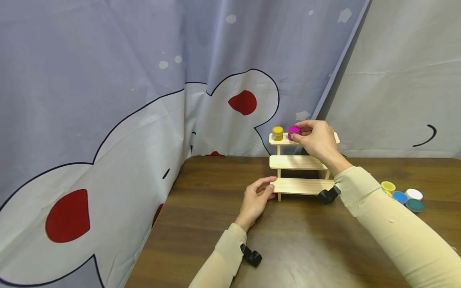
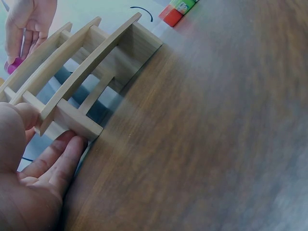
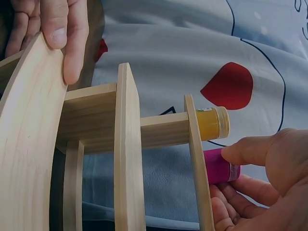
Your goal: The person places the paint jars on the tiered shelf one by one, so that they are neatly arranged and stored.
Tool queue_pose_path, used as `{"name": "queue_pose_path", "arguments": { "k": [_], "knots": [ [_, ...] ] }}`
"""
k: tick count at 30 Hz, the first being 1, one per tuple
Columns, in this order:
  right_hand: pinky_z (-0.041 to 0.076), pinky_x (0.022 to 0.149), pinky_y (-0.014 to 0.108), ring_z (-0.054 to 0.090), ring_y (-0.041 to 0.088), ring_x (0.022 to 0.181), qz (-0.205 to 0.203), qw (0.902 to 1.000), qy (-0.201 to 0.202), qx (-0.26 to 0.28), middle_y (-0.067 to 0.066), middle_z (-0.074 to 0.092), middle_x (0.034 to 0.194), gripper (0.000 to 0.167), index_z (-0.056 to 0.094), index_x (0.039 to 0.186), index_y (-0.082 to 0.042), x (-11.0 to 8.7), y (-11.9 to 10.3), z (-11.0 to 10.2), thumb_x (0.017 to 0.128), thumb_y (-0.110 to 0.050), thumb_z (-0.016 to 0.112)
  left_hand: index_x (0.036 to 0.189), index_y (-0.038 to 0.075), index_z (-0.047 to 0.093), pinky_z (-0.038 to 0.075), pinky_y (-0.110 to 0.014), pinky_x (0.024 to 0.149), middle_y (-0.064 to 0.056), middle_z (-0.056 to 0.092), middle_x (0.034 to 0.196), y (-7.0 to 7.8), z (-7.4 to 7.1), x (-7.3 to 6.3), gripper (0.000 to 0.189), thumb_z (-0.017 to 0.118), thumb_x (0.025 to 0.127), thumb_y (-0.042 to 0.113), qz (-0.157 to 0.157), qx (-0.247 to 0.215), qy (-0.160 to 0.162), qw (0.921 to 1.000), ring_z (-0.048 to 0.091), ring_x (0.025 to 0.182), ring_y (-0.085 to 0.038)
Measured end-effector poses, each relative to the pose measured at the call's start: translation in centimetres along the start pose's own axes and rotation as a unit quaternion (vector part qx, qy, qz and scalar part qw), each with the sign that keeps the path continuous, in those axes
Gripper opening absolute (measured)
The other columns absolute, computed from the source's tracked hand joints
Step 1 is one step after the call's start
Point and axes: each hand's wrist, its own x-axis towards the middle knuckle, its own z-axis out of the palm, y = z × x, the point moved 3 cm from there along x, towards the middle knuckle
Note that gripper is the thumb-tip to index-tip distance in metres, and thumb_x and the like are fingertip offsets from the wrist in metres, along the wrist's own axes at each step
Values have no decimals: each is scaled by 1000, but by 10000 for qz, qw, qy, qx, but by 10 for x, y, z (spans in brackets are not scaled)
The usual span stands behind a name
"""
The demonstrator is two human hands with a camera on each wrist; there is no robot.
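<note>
A small three-tier wooden shelf [image 1: 302, 186] stands on the brown table. My right hand [image 1: 317, 138] pinches a magenta paint jar [image 3: 217, 166] between thumb and fingers, its base right at the top tier [image 3: 196, 159]. Beside it on that same tier sits a yellow paint jar [image 1: 277, 133]. My left hand [image 1: 256, 200] grips the left end of the bottom tier; in the left wrist view its thumb lies over the board and its fingers [image 2: 62, 159] are against the side support. The middle tier [image 1: 297, 161] and bottom tier carry no jars.
To the right of the shelf several more paint jars are grouped on the table: a yellow one [image 1: 388, 186], a blue one [image 1: 399, 197], a white one [image 1: 414, 194] and a teal one [image 1: 415, 205]. A patterned curtain [image 1: 230, 48] hangs behind the table [image 1: 216, 192].
</note>
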Motion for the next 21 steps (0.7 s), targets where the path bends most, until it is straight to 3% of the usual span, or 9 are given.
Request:
{"name": "queue_pose_path", "arguments": {
  "k": [8,13,18,21],
  "knots": [
    [54,72,8,78,36,115,57,9999,-112,44,25,78,127,45,71,141,2,0,0,0,102,-17,83,138,9,78,68,-38,99,-15,77,134,0,0,0,28,69,112,9,-28,-25,-8,10000,78,115,-22],
    [58,79,14,77,36,118,67,9998,-164,80,24,78,129,50,70,143,1,1,2,-1,101,-20,85,138,8,77,68,-39,100,-17,76,134,-1,1,0,28,68,112,9,-23,-24,-23,10000,78,116,-23],
    [56,77,12,77,36,120,46,9998,-189,105,24,78,131,58,68,145,1,1,3,-2,99,-26,89,139,8,77,68,-40,100,-17,76,135,-1,1,0,28,68,112,9,-19,-25,-27,10000,78,116,-25],
    [62,85,20,76,37,122,50,9997,-178,130,24,77,133,63,65,149,1,0,3,-3,98,-28,89,139,8,77,68,-41,100,-17,76,135,-1,1,0,28,68,112,9,-20,-39,-26,10000,78,116,-25]
  ]
}}
